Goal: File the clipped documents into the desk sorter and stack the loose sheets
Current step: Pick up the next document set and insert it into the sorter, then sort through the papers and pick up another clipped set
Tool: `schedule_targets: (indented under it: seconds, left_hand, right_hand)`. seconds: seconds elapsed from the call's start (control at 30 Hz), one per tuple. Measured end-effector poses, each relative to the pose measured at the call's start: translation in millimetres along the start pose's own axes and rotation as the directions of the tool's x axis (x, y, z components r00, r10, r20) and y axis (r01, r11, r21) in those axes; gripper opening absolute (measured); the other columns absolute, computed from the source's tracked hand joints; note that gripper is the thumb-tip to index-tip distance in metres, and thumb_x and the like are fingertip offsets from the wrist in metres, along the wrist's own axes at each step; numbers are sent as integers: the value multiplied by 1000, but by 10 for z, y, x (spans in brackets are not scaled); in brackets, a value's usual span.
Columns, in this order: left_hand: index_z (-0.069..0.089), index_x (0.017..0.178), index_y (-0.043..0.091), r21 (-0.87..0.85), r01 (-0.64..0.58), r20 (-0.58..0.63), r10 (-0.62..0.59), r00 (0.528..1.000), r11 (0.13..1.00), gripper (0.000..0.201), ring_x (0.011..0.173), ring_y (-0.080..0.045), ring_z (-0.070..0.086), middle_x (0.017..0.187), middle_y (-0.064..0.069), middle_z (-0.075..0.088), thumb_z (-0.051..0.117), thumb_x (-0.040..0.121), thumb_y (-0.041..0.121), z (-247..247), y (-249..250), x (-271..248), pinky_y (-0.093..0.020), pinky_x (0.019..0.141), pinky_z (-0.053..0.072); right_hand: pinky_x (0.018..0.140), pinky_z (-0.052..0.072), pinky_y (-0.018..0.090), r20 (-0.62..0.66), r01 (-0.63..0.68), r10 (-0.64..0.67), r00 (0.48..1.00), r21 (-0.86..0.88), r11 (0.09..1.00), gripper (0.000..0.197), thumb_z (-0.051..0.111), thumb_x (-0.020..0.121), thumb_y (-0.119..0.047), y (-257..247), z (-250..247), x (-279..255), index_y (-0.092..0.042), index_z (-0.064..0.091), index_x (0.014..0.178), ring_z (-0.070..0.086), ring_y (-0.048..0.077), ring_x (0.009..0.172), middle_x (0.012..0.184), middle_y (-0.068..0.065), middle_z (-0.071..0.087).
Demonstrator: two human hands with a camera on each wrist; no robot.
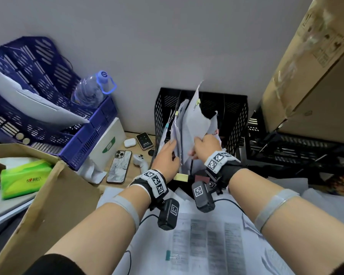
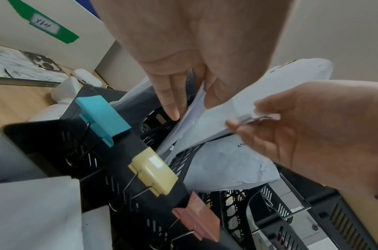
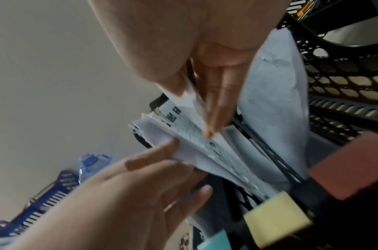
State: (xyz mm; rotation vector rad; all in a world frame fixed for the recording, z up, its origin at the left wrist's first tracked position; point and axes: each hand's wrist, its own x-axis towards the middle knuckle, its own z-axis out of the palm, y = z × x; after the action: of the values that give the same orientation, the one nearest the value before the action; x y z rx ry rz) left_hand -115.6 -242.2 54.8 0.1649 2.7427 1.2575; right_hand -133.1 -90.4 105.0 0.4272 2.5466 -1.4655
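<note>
Sorter (image 1: 160, 108): holds upright papers (image 1: 177, 126).
Left hand (image 1: 166, 158): pinches their edge.
Right hand (image 1: 206, 144): pinches clipped document (image 1: 195, 120) above sorter.
Loose sheets (image 1: 207, 235): on desk (image 2: 17, 104).

The wooden desk (image 2: 17, 104) carries a phone (image 1: 119, 166), earbuds case (image 1: 130, 143), black sorter (image 1: 234, 124) and printed sheets (image 1: 207, 239).

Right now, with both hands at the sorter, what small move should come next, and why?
Probably the right hand lowers its bundle deeper into the sorter: it pinches the lower edge, the bundle sticks up well above the rim, and the left hand grips the papers beside it.
</note>
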Motion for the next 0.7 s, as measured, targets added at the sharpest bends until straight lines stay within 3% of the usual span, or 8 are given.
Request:
schedule_targets:
  seconds: [0.1, 0.23, 0.33, 0.4, 0.47, 0.57, 0.63, 0.7]
  left_hand:
    - [29, 154, 22, -16, 17, 19, -16, 1000, 1000, 66, 131, -21, 50, 152, -3, 40, 48, 92, 7, 15, -17, -30, -31, 111, 41]
    - [43, 148, 17, -8, 10, 42, -10, 999, 1000, 57, 134, -21, 47, 148, -4, 43, 56, 92, 10, 49, -62, -89, -29, 115, 35]
    - [69, 108, 25, -58, 22, -43, -24, 999, 998, 24, 97, -14, 63, 111, 2, 60, 61, 87, 15, 77, -138, -197, -34, 96, 52]
    - [68, 85, 26, -88, 83, -44, -87, 995, 993, 8, 81, -16, 66, 87, 4, 67, 61, 83, 24, 103, -191, -316, -38, 83, 57]
    - [63, 74, 21, -112, 213, 31, -211, 977, 971, 11, 69, -21, 70, 73, -3, 70, 57, 81, 28, 157, -280, -475, -42, 74, 61]
    - [59, 75, 13, 76, 455, 273, -457, 846, 887, 16, 63, -23, 70, 77, -10, 72, 58, 89, 23, 268, -542, -766, -40, 70, 62]
    - [61, 78, 8, 227, 508, 403, -555, 728, 831, 21, 68, -27, 69, 82, -14, 74, 63, 90, 25, 341, -747, -985, -42, 75, 61]
    - [63, 82, 5, 302, 507, 470, -588, 658, 808, 25, 71, -29, 67, 86, -18, 74, 69, 89, 29, 427, -923, -1172, -40, 76, 60]
  right_hand:
    - [68, 61, 53, 139, -26, 33, 990, -51, 998, 23, 41, 93, -20, 116, 69, -55, -7, 50, 76, 75, 32, 71, 76, 16, 68]
    - [77, 60, 49, 191, 15, -4, 982, -57, 998, 26, 42, 96, -22, 233, 115, -139, -5, 60, 88, 74, 34, 81, 75, 9, 67]
    - [59, 59, 36, 223, -98, 83, 971, 57, 994, 23, 45, 97, -17, 370, 125, -269, -18, 63, 83, 73, 37, 75, 77, 11, 65]
    - [55, 55, 30, 260, -176, 160, 952, 42, 983, 24, 46, 96, -14, 535, 119, -388, -16, 63, 80, 68, 30, 66, 78, 12, 64]
    - [54, 53, 28, 328, -259, 251, 911, -22, 966, 21, 46, 94, -12, 742, 105, -553, -12, 65, 84, 65, 25, 61, 78, 11, 62]
    - [52, 56, 31, 410, -374, 400, 820, -145, 916, 17, 48, 95, -10, 1112, 126, -859, -5, 64, 96, 64, 25, 62, 83, 13, 59]
    - [48, 57, 31, 406, -434, 490, 771, -228, 872, 17, 51, 94, -10, 1350, 149, -1060, 0, 63, 102, 68, 27, 61, 84, 16, 62]
    - [57, 59, 33, 383, -424, 522, 762, -314, 850, 24, 55, 90, -14, 1604, 208, -1179, 1, 64, 106, 71, 30, 69, 93, 20, 70]
